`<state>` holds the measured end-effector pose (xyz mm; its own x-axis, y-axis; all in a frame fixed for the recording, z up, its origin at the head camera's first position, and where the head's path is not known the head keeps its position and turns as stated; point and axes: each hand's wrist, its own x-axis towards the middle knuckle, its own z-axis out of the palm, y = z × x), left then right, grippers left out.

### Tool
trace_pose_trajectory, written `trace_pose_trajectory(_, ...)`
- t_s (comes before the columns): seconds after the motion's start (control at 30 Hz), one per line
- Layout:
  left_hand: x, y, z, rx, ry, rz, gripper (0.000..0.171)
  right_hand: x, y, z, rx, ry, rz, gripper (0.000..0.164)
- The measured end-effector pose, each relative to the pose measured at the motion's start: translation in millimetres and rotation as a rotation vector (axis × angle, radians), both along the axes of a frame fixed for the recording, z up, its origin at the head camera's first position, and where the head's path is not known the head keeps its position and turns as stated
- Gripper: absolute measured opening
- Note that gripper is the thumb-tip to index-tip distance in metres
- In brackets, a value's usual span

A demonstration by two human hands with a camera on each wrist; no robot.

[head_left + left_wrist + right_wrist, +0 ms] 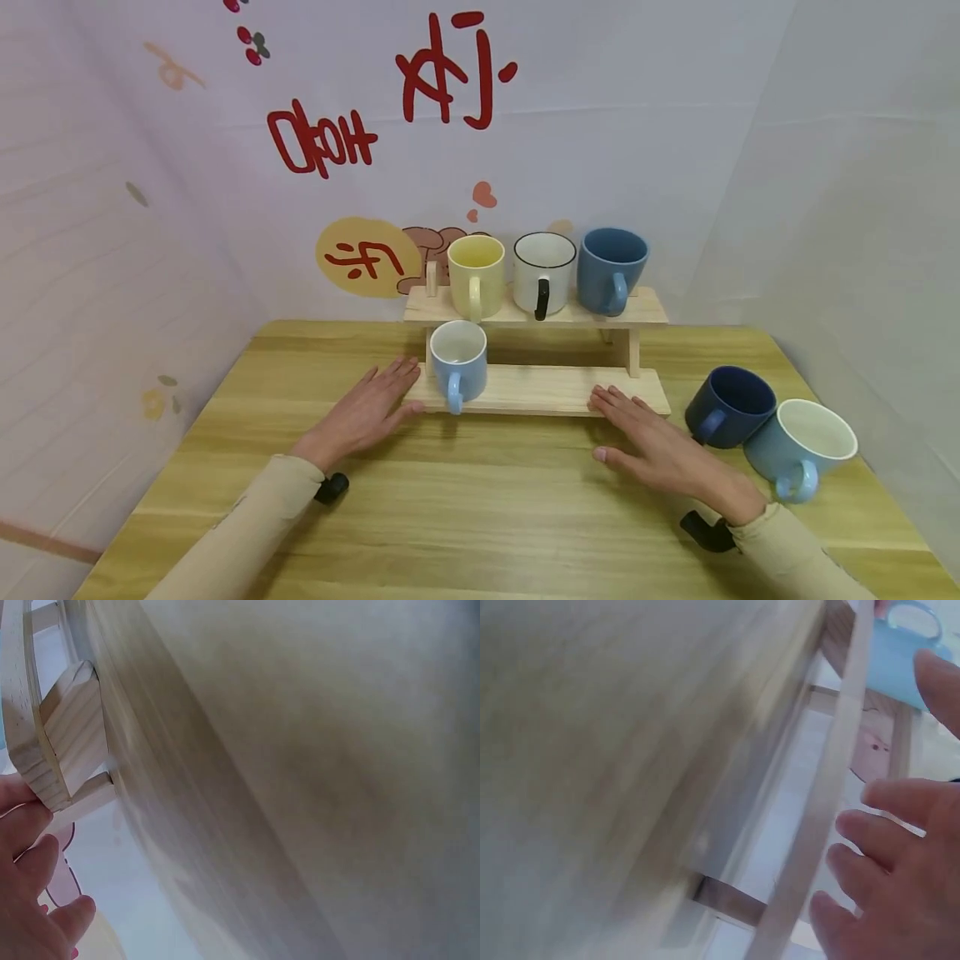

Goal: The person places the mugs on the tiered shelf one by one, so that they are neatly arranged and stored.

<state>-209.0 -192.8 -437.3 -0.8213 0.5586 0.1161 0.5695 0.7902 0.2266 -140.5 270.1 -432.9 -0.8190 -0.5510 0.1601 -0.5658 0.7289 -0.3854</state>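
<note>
My left hand (366, 417) lies with fingers stretched out at the left end of a two-tier wooden rack (551, 389); in the left wrist view its fingertips (30, 817) are right at the rack's corner. A light blue mug (463, 377) with a white inside stands on the lower shelf beside that hand, handle facing me. At the right part of the lower shelf, my right hand (660, 448) reaches in with straight, slightly spread fingers and holds nothing. Its fingertips overlap the shelf's front edge in the head view.
On the upper shelf stand a yellow mug (487, 279), a white mug with a black handle (551, 279) and a blue mug (596, 279). Right of the rack, a navy mug (738, 417) and a wider light blue mug (780, 450) stand on the wooden table (480, 517). Patterned cloth (637, 150) hangs behind.
</note>
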Motion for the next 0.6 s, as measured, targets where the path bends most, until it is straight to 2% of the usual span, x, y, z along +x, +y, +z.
trace_pose_trajectory(0.17, -0.9, -2, 0.7, 0.020, -0.008, 0.010, 0.067, 14.3, 9, 14.0, -0.055, 0.064, -0.096, 0.068)
trace_pose_trajectory(0.4, -3.4, -3, -1.4, 0.025, -0.012, 0.004, 0.065, 49.7, 34, 26.0, -0.157, 0.186, -0.269, 0.058)
trace_pose_trajectory(0.5, -4.4, -1, -2.4, 0.030, -0.015, 0.003, 0.066, 66.1, 43, 27.5, -0.253, 0.175, -0.357, 0.050)
trace_pose_trajectory(0.6, -5.0, 1, -3.3, 0.029, -0.021, 0.002, 0.066, 81.3, 54, 28.3, -0.316, 0.115, -0.446, 0.042)
